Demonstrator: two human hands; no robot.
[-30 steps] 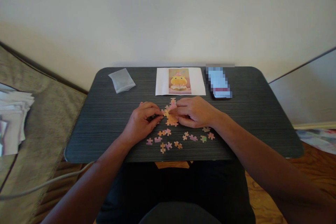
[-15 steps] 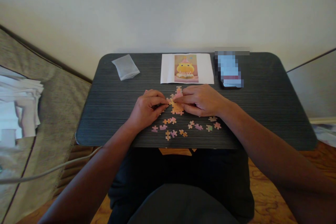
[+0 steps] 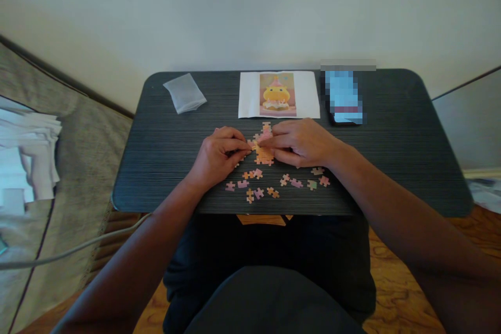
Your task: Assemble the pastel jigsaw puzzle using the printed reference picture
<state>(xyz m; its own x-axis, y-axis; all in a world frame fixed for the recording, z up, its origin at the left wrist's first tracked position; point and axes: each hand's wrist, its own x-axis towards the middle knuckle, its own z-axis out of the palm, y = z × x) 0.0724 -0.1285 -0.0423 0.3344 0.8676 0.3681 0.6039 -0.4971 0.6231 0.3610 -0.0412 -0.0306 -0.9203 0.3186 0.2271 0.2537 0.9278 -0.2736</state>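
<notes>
A small joined cluster of puzzle pieces [image 3: 263,154], orange and pink, lies at the middle of the dark table [image 3: 164,130]. My left hand [image 3: 219,155] is curled, its fingertips pinching at the cluster's left edge. My right hand [image 3: 301,142] rests on the cluster's right side, fingers pressed together over the pieces. Several loose pieces [image 3: 274,187] lie scattered just in front of both hands. What each pinch holds is too small to make out.
A printed picture of a yellow figure on white paper [image 3: 278,94] lies at the table's far edge. A phone [image 3: 343,98] sits to its right, a clear plastic bag [image 3: 183,93] to its left. A couch [image 3: 70,167] with papers stands on the left.
The view has tilted down, so the table sits higher in the picture. Both hands stay at the cluster with only slight finger shifts.
</notes>
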